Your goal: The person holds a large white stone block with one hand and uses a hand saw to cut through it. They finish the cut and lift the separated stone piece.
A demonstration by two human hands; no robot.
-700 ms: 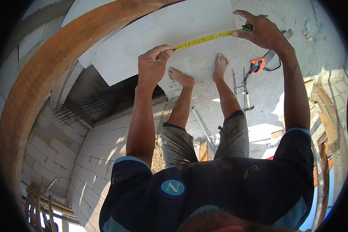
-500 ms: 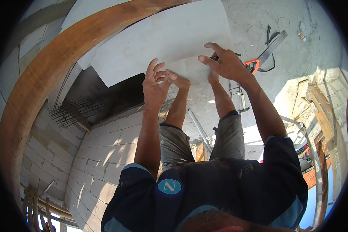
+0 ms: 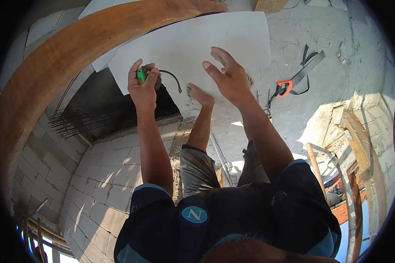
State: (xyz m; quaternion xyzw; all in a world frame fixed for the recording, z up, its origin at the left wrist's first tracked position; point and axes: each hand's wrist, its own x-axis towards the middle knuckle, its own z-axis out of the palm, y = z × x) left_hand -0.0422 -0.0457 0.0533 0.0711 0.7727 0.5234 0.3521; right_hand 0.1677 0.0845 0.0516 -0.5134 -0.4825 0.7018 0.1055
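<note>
The left grip [image 3: 144,90], as I see it through the head camera, is closed around a tape measure [image 3: 141,76]. The tool sits between thumb and fingers, its green face turned partly up and its darker body showing beyond the thumb. A black strap [image 3: 173,78] extends from beside it and curves down to the right. The right grip [image 3: 231,83] is released, thumb and fingers parted, raised over the lower edge of a white sheet [image 3: 184,41]; I cannot tell from this angle how high it is. The left foot [image 3: 201,94] rests between the two forearms, while the right foot [image 3: 249,79] is mostly hidden behind the right grip. Left of the left forearm I note a dark recess [image 3: 107,94], bordered below by a pale block wall [image 3: 103,175]. Thin steel rods [image 3: 77,122] lie across its left part; its depth is lost in shadow. Well to the right, on the grey floor [image 3: 333,85], lies a handsaw [image 3: 284,88] with an orange handle. Beyond its blade is a small cylindrical container [image 3: 340,57]; I cannot make out its contents. A brown wooden beam [image 3: 52,61] arcs across the upper left.
</note>
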